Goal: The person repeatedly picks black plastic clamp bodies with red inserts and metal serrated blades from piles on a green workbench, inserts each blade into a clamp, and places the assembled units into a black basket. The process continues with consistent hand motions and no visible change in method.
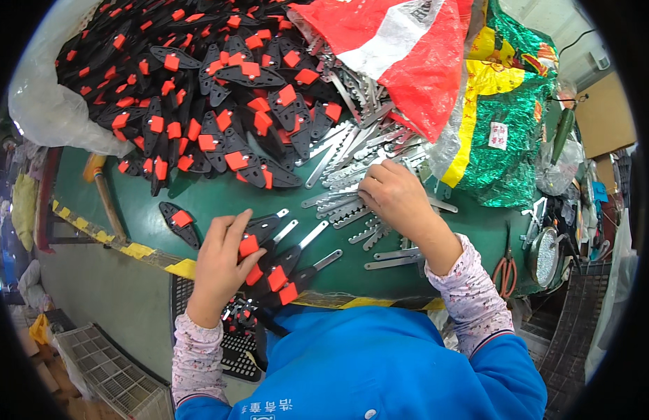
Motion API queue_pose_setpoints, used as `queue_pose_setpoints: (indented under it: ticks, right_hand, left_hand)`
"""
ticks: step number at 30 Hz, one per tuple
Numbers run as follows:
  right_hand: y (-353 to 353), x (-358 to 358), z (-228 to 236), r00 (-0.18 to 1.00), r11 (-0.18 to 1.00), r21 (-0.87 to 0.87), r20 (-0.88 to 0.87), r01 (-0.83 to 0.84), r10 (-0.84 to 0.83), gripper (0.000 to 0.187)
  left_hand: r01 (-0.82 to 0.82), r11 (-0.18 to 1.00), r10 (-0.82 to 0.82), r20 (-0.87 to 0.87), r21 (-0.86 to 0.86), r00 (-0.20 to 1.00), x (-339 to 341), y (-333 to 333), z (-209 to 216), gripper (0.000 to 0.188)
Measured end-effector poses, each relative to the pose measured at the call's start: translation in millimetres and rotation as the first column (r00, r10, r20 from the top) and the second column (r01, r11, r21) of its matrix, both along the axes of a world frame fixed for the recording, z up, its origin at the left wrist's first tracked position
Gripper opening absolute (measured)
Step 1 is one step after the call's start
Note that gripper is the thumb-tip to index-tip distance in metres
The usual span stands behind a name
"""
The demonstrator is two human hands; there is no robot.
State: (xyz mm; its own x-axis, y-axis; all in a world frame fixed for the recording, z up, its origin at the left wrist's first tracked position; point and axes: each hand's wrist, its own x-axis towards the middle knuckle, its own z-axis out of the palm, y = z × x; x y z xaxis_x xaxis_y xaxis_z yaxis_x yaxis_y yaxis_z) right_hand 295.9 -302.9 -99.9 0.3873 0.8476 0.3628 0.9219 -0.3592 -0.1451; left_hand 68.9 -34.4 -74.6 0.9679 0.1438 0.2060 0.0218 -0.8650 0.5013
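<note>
My left hand is at the table's front edge, thumb and fingers closed around a black plastic part with a red block. A bright metal end sticks out of this part. Beside it lie several similar black parts with metal strips in them, side by side, their red blocks toward me. My right hand is in the pile of notched metal strips, fingers curled and pinching at a strip; the fingertips are partly hidden. One loose black part with a red block rests left of my hands.
A large heap of black parts with red blocks covers the far left. Red-and-white and green-and-yellow bags stand at the far right. A hammer lies left, red-handled pliers right. Yellow-black tape marks the table edge.
</note>
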Motion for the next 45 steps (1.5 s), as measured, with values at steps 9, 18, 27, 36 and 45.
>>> queue_pose_setpoints:
  ticks: [9, 18, 27, 36, 45]
  right_hand:
    - [53, -66, 20, 0.109, 0.612, 0.481, -0.833, 0.628, 0.543, 0.022]
    - [54, -69, 21, 0.058, 0.645, 0.444, -0.848, 0.623, 0.528, 0.023]
    - [61, -78, 19, -0.143, 0.838, 0.306, -0.902, 0.452, 0.406, 0.025]
    - [69, -87, 16, -0.267, 0.819, 0.297, -0.844, 0.491, 0.466, 0.024]
    - [70, -97, 26, -0.301, 0.915, 0.211, -0.898, 0.345, 0.321, 0.025]
  left_hand:
    - [0.005, 0.988, -0.002, 0.018, -0.152, 1.0, -6, -5, 5, 0.072]
    - [-0.026, 0.993, 0.033, 0.055, -0.118, 0.998, -9, -1, 6, 0.07]
    - [0.011, 0.991, -0.027, 0.118, 0.135, 0.993, -10, 0, 17, 0.065]
    - [0.03, 0.969, -0.063, 0.132, 0.245, 0.989, -18, 7, 19, 0.064]
    - [0.053, 0.997, -0.059, 0.129, 0.05, 0.99, -4, -5, 28, 0.063]
